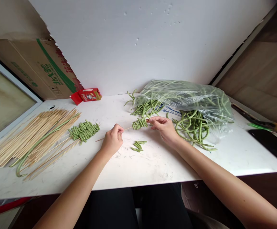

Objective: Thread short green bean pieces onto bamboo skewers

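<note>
Between my hands a wooden skewer [128,128] is held nearly level, with a row of cut green bean pieces [139,123] threaded near its right end. My left hand [113,137] is closed around the bare part of the skewer. At the other end, the fingers of my right hand [161,127] pinch by the last bean piece; the fingertips partly hide the skewer's tip. Several loose bean pieces [138,146] lie on the white table [138,171] just below. To the left rests a bunch of filled bean skewers [84,131].
A large pile of bare skewers [37,133] covers the left side, with a long bean [43,139] across it. Long green beans [195,125] spill from a clear plastic bag [186,93] at the back right. A red box [87,95] and a black phone [269,144] lie farther out.
</note>
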Motion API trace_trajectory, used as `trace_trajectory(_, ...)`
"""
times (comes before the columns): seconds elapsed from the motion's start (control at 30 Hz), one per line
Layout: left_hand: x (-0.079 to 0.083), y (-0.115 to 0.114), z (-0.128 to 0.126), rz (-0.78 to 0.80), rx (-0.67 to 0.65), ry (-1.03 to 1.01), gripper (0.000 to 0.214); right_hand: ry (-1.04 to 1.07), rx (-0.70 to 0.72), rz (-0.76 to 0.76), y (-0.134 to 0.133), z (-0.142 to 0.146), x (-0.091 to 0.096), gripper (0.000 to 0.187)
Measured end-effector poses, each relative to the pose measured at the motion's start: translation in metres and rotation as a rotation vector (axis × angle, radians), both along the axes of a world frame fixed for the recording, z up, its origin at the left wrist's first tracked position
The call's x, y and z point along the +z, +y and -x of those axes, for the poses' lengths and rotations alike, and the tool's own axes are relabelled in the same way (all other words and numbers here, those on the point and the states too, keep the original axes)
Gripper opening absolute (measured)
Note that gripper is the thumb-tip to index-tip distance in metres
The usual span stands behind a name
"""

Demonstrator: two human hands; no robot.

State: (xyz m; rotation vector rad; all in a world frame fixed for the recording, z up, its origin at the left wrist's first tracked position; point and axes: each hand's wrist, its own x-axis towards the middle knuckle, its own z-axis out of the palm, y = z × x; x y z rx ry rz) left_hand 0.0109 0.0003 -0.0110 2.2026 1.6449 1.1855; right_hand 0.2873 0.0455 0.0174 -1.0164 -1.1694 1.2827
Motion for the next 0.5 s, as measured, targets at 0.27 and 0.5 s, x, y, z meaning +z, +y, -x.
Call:
trace_trajectory(0.27, 0.0013, -0.0011, -0.0026, 0.002, -0.009, -0.008, 0.015, -0.016, -0.004, 0.016, -0.0012, 0.0046, -0.002, 0.032)
trace_trajectory(0.5, 0.0023, 0.0003, -0.0026, 0.023, 0.0, -0.014, 0.015, -0.039, 0.011, 0.016, 0.0, 0.0055, -0.0034, 0.036)
